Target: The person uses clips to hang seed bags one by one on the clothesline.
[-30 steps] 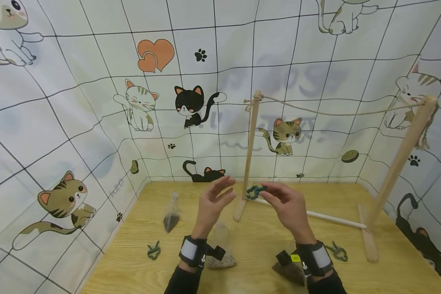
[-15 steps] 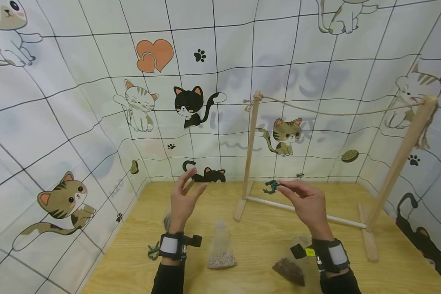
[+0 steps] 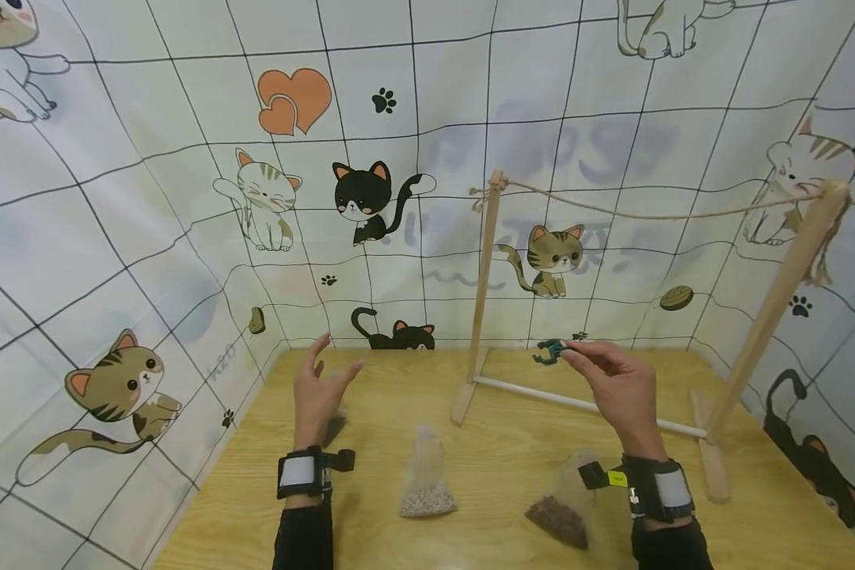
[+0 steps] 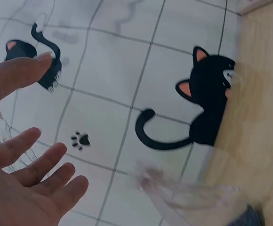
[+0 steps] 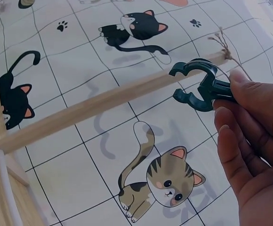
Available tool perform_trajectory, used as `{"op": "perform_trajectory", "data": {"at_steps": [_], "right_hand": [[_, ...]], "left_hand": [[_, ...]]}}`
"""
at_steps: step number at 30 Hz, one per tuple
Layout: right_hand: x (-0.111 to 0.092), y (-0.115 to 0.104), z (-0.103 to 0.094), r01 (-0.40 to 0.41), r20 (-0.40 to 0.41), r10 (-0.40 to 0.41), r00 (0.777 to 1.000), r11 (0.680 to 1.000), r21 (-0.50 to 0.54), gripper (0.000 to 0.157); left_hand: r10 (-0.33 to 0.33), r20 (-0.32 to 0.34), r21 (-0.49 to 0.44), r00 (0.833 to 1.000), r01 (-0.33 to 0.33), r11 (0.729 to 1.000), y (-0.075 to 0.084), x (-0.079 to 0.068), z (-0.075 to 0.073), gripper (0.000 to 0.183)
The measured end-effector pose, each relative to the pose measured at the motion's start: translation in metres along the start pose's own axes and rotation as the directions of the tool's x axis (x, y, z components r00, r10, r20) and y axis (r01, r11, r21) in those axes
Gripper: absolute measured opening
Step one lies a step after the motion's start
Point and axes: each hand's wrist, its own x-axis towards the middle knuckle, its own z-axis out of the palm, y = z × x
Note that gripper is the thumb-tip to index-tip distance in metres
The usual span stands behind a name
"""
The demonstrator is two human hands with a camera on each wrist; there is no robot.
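Note:
My right hand (image 3: 620,388) pinches a dark green plastic spring clip (image 5: 193,101) by its handles, between thumb and fingers. The clip's two curved jaws stand apart and hold nothing. To the left, my left hand (image 3: 318,404) is raised with thumb and fingers spread, touching nothing. Partly behind it is a clear bag with dark contents (image 3: 335,427), whose transparent top (image 4: 174,195) shows in the left wrist view. Between the forearms stands a clear bag with pale grains (image 3: 427,500). A bag with brown contents (image 3: 559,518) lies near the right wrist.
A wooden stand rises at the right, with a left post (image 3: 486,285), a right post (image 3: 777,317) and a white lower rod (image 3: 541,393). A sagging rope (image 3: 634,215) joins the post tops. Cat-patterned cloth (image 3: 456,79) surrounds the wooden table (image 3: 392,396).
My hands have moved apart, the left hand leftward and the right hand rightward with the clip. The forearms now cover the loose green clips seen on the table earlier.

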Motion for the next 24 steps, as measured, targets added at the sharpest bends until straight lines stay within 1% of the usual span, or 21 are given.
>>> {"op": "perform_trajectory", "data": {"at_steps": [2,4,7,12,16,20,24], "right_hand": [[0.0,0.001,-0.002,-0.009,-0.007,0.009,1.0,1.0,-0.008,0.02],[0.001,0.002,-0.004,-0.013,-0.008,0.013,1.0,1.0,-0.017,0.02],[0.001,0.002,-0.006,-0.015,-0.012,0.015,1.0,1.0,-0.017,0.02],[0.002,-0.002,-0.007,-0.027,-0.02,0.027,0.999,1.0,-0.013,0.02],[0.002,-0.013,-0.008,-0.031,-0.02,0.031,0.999,0.999,-0.023,0.02],[0.002,-0.017,-0.008,-0.023,-0.012,0.023,1.0,1.0,-0.016,0.021],[0.002,-0.007,-0.009,-0.028,-0.015,0.028,0.999,1.0,-0.006,0.021]], "left_hand": [[-0.054,0.015,0.045,0.998,0.054,0.998,-0.008,0.0,-0.005,0.083],[-0.097,0.033,0.077,0.995,0.094,0.993,-0.017,-0.001,-0.009,0.084],[-0.162,0.054,0.121,0.985,0.154,0.981,-0.026,-0.002,-0.014,0.086],[-0.271,0.091,0.209,0.958,0.247,0.946,-0.037,-0.003,-0.018,0.083],[-0.349,0.098,0.271,0.932,0.313,0.91,-0.043,-0.005,-0.02,0.078],[-0.399,0.103,0.331,0.911,0.347,0.877,-0.048,-0.008,-0.021,0.071],[-0.409,0.117,0.387,0.905,0.338,0.858,-0.051,-0.011,-0.021,0.061]]}}
